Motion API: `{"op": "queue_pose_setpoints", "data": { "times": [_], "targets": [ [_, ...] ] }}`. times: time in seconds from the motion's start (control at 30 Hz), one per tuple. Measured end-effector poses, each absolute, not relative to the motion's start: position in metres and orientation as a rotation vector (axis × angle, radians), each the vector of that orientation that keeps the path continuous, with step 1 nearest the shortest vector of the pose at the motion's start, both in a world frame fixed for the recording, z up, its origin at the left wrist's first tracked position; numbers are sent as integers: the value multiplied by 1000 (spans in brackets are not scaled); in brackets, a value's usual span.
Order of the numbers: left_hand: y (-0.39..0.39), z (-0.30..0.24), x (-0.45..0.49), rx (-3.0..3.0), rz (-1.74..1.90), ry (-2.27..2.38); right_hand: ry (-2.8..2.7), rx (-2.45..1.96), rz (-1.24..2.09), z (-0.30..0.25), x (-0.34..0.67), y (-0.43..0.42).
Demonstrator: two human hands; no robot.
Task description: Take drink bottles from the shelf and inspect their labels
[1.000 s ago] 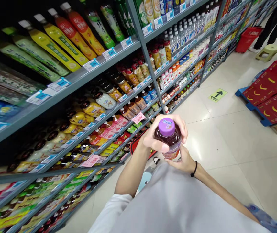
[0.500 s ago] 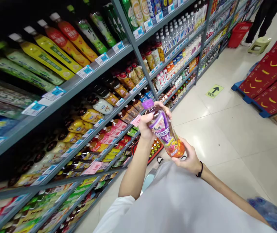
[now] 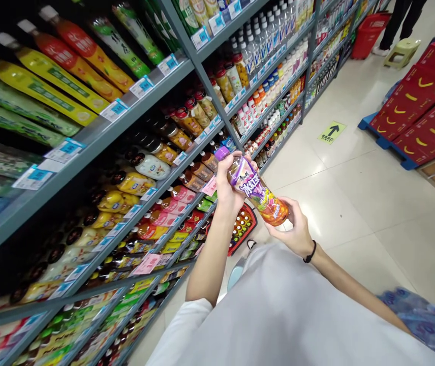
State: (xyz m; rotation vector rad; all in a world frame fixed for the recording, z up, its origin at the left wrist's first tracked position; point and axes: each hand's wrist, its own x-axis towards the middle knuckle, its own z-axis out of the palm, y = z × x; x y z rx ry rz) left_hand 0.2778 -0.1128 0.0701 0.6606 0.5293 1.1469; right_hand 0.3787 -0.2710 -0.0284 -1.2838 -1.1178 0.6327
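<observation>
A drink bottle (image 3: 254,190) with a purple cap and a purple-and-orange label lies tilted between my hands, cap toward the shelves. My left hand (image 3: 228,188) is closed round its neck end just below the cap. My right hand (image 3: 294,231), with a black band at the wrist, cups the orange bottom end. The bottle is held in the air beside the shelf rack (image 3: 99,134), level with the middle shelves.
Long shelves of bottled drinks run along the left, with price tags on their edges. A red basket (image 3: 243,227) of bottles sits on the floor below my hands. Red cartons on a blue pallet (image 3: 389,145) stand right. A person's legs, a red basket (image 3: 368,28) and a stool (image 3: 402,50) are far down the aisle.
The bottle went from upright, cap facing me, to tilted on its side with the label showing. My hands moved it up and toward the shelves.
</observation>
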Motion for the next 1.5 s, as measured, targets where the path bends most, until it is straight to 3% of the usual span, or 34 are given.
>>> {"op": "queue_pose_setpoints", "data": {
  "times": [0.33,1.03,1.5],
  "targets": [
    [-115,72,279,762,1231,410,-977,-1083,914,-27,374,-267],
    [-94,53,284,712,1228,488,-772,-1014,1142,-27,383,-249],
    [-96,51,279,838,1158,651,-1270,-1206,512,-32,385,-253]
  ]
}}
